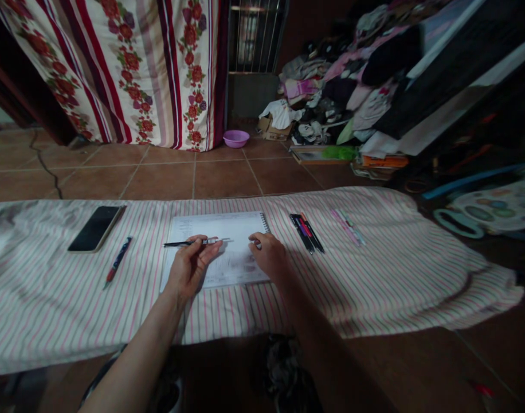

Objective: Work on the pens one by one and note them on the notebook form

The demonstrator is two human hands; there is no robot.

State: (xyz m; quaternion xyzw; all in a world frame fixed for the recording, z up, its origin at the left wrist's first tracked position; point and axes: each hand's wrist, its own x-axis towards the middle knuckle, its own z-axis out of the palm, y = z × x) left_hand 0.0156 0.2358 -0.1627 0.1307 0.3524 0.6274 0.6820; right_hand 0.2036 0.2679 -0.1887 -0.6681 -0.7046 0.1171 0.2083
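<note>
My left hand (189, 265) is closed round a pen (210, 241) with a black rear part and a clear front section. A thin piece sticks out of its right end. The pen lies level above a spiral notebook (236, 219), which has printing or writing on its page. Over the notebook's right side, my right hand (269, 253) is curled with its fingertips pinched together. Something small and dark seems to show at those fingertips, too small to name. A gap separates the hands.
Several pens (308, 232) lie right of the notebook, with pastel pens (348, 227) farther right. On the left are a phone (97, 228) and a dark blue and red pen (117, 263). A striped cloth (395, 275) covers the surface. Beyond is a purple basin (235, 137).
</note>
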